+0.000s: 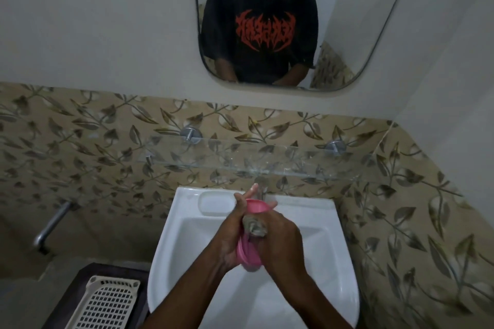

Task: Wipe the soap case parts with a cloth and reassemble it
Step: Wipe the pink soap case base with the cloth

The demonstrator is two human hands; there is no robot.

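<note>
A pink soap case part (250,250) is held upright over the white sink (187,224), its upper rim showing between the fingers. My left hand (235,232) grips it along its left side. My right hand (280,243) presses a bunched grey cloth (254,226) against the pink part's inner face. Whether more than one pink piece is in the hands, I cannot tell; much of the case is hidden by both hands.
The tap stands behind the hands, mostly hidden. A glass shelf (203,157) runs along the tiled wall above the sink, a mirror (347,21) above it. A cream perforated basket (107,304) sits at lower left. A metal pipe (50,224) juts from the left wall.
</note>
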